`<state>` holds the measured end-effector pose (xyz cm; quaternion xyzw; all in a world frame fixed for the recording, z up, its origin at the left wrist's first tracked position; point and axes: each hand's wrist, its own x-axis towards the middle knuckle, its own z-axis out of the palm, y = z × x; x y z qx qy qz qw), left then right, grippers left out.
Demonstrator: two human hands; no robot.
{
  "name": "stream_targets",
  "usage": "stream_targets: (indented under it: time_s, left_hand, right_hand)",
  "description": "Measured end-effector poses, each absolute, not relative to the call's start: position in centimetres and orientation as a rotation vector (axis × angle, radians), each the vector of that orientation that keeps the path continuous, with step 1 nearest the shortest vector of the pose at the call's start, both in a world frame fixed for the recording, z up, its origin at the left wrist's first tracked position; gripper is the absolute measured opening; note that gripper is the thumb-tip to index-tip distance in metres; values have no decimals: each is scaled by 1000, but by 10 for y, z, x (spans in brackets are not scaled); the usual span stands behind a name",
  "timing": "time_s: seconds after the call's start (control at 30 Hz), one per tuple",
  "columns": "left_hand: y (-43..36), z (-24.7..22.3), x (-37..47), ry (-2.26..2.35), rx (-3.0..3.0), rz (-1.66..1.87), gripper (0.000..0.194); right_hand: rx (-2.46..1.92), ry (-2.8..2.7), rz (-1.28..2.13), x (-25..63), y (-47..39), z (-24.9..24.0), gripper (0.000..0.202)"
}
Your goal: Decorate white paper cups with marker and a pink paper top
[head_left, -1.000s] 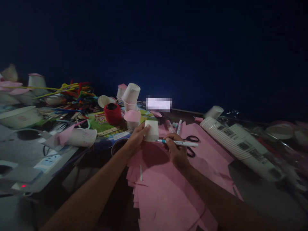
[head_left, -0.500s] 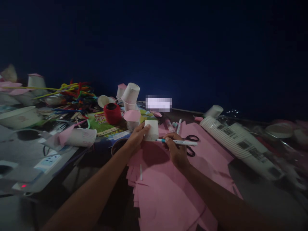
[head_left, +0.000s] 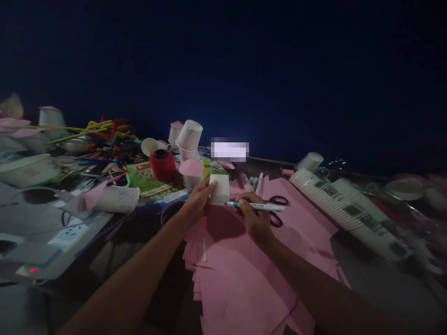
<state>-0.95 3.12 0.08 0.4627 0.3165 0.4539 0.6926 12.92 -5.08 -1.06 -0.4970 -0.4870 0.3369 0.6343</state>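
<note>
My left hand (head_left: pixel 200 197) grips a small white piece of paper or card (head_left: pixel 220 186) by its left side, thumb on its face. Whether the piece is flat or curved I cannot tell. In my right hand (head_left: pixel 256 218) is a white marker (head_left: pixel 270 206) with a teal end, held like a pen. Its tip meets the lower right edge of the white piece. Both hands are over pink paper sheets (head_left: pixel 244 274). Just beyond my right hand lie black-handled scissors (head_left: pixel 279 200), their blades hidden. More markers (head_left: pixel 259 184) rest behind it.
A red thread spool (head_left: pixel 163 165) and upturned paper cups (head_left: pixel 189 135) stand at the back left. Stacked paper cups (head_left: pixel 324 200) lie on the right. Coloured pipe cleaners (head_left: pixel 111 130) are piled far left, above a grey device with a red light (head_left: pixel 33 270).
The whole view shifts very slightly. My hands, the white piece and the marker stay nearly in place, with the marker tip still at the lower edge.
</note>
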Motion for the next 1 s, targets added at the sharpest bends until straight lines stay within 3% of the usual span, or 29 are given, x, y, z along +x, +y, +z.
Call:
stream_targets:
  time_s: [0.23, 1.0]
  left_hand:
    - [30, 1, -9, 687, 993, 1002, 36]
    - [30, -1, -8, 650, 937, 1012, 35]
  right_hand:
    - [-1122, -913, 805, 130, -47, -14, 16]
    - [-1139, -970, 739, 131, -47, -16, 16]
